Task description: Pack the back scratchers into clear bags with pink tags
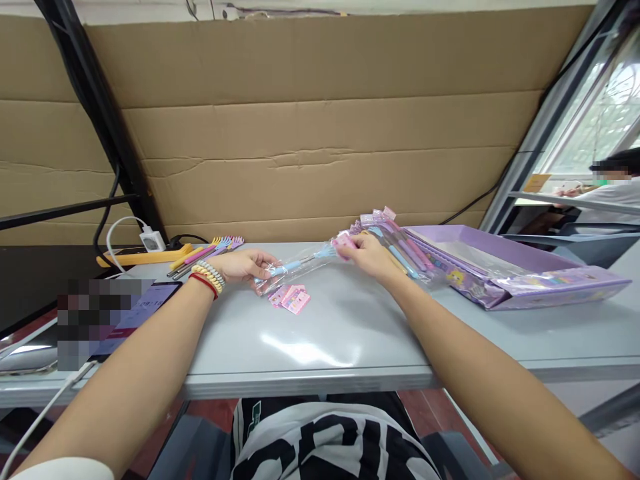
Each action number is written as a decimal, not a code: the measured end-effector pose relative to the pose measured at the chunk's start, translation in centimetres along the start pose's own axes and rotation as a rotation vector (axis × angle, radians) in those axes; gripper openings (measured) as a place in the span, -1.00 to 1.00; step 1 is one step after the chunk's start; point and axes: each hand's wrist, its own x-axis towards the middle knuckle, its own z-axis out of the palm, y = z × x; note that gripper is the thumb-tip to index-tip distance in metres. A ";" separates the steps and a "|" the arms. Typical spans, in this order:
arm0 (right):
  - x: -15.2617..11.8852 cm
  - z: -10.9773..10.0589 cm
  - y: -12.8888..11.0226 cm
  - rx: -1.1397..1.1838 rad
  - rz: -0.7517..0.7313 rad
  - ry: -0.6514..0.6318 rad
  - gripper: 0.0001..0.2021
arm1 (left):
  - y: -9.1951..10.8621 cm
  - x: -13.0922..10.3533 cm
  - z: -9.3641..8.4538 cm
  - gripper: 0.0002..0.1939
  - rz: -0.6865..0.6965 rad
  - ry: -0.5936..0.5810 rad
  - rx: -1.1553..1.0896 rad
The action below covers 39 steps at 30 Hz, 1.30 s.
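Observation:
A clear plastic bag (306, 259) with a slim light-blue stick in it stretches between my two hands, just above the table. My left hand (247, 265), with beaded bracelets at the wrist, is closed on the bag's left end. At the other end, my right hand (370, 255) pinches the bag by its pink card top (344, 244). Several small pink printed cards (296, 299) lie below the bag on the table. Beyond my right hand is a pile of similar bagged sticks (407, 250) with pink tops. Several loose coloured sticks with fork-like ends (213, 251) lie past my left hand.
A purple printed box tray (465, 239) stands at the right of the grey table (320, 353). To the left are a phone (133, 313), a white charger (151, 238) with cables, and a yellow object (145, 257). Cardboard (310, 133) walls the back. A person (607, 193) sits at far right.

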 end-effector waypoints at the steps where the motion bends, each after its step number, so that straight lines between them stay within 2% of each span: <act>1: 0.2 -0.3 0.4 -0.001 0.042 0.103 -0.74 | 0.1 0.0 0.0 -0.63 0.003 0.008 0.001; 3: 0.6 -0.7 1.4 -0.025 0.116 0.253 -0.75 | 0.2 0.0 0.1 -0.63 0.008 0.012 0.000; 6: 0.8 -1.0 2.4 -0.093 0.127 0.319 -0.80 | 0.3 0.0 0.1 -0.61 0.012 -0.014 -0.009; 10: 0.7 -0.7 2.5 -0.220 0.059 0.291 -0.91 | 0.3 0.0 0.1 -0.59 0.004 -0.028 -0.014; 14: 0.6 -0.4 2.0 -0.331 -0.014 0.180 -0.86 | 0.5 -0.1 0.2 -0.56 -0.012 0.012 -0.008; 18: 0.4 -0.2 1.7 -0.434 0.006 0.080 -0.84 | 0.7 -0.3 0.1 -0.58 0.005 0.004 -0.005; 21: 0.3 -0.1 1.6 -0.504 0.046 0.078 -0.85 | 0.7 -0.4 0.2 -0.60 -0.002 -0.038 0.017; 27: 0.5 -0.2 1.9 -0.547 0.108 0.118 -0.85 | 0.6 -0.3 0.1 -0.62 0.009 -0.043 0.048; 32: 0.7 -0.3 2.3 -0.330 0.146 0.148 -0.77 | 0.5 -0.3 -0.1 -0.60 0.006 -0.037 0.057; 39: 1.0 -0.1 2.7 0.518 0.246 0.039 -0.80 | 0.6 -0.5 -0.3 -0.61 0.018 -0.043 0.067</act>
